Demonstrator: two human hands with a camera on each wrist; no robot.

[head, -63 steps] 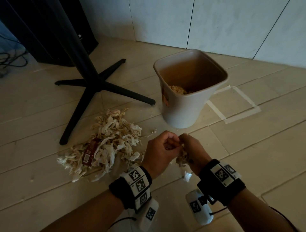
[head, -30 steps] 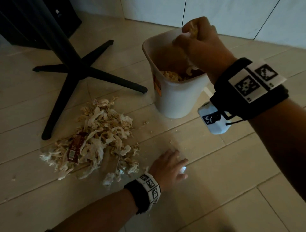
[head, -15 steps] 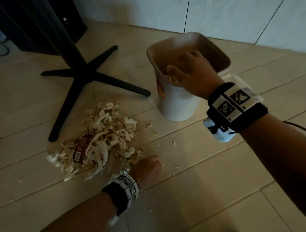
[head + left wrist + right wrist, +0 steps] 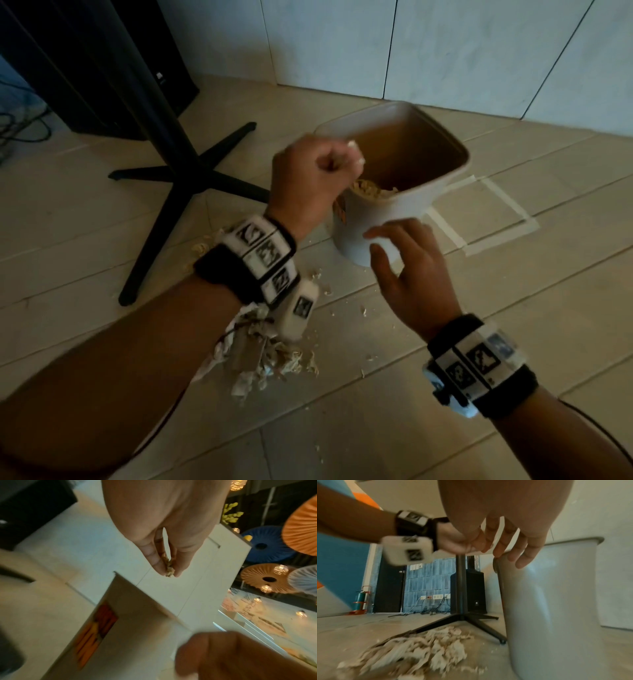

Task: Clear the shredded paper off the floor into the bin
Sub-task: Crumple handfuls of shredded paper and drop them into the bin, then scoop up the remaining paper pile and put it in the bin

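Observation:
A white bin [image 4: 407, 209] stands on the floor by the wall, with shredded paper [image 4: 371, 187] in its bottom. My left hand [image 4: 313, 173] hovers at the bin's left rim and pinches a small wad of shreds [image 4: 169, 568] between curled fingers and thumb. My right hand [image 4: 402, 270] hangs in front of the bin's near wall [image 4: 556, 601], fingers [image 4: 521, 551] loosely spread and holding nothing. A pile of shredded paper [image 4: 263, 353] lies on the floor, half hidden under my left forearm, and the same pile [image 4: 423, 650] shows in the right wrist view.
A black stand [image 4: 178, 171] with spread legs rests left of the bin, behind the pile. A dark speaker [image 4: 468, 593] sits by the wall. Tape marks [image 4: 493, 219] outline a square right of the bin. Small scraps [image 4: 364, 310] dot the tiles.
My left hand rose from the floor pile to the bin's rim with a pinch of shreds. My right hand came out of the bin and dropped in front of it, empty.

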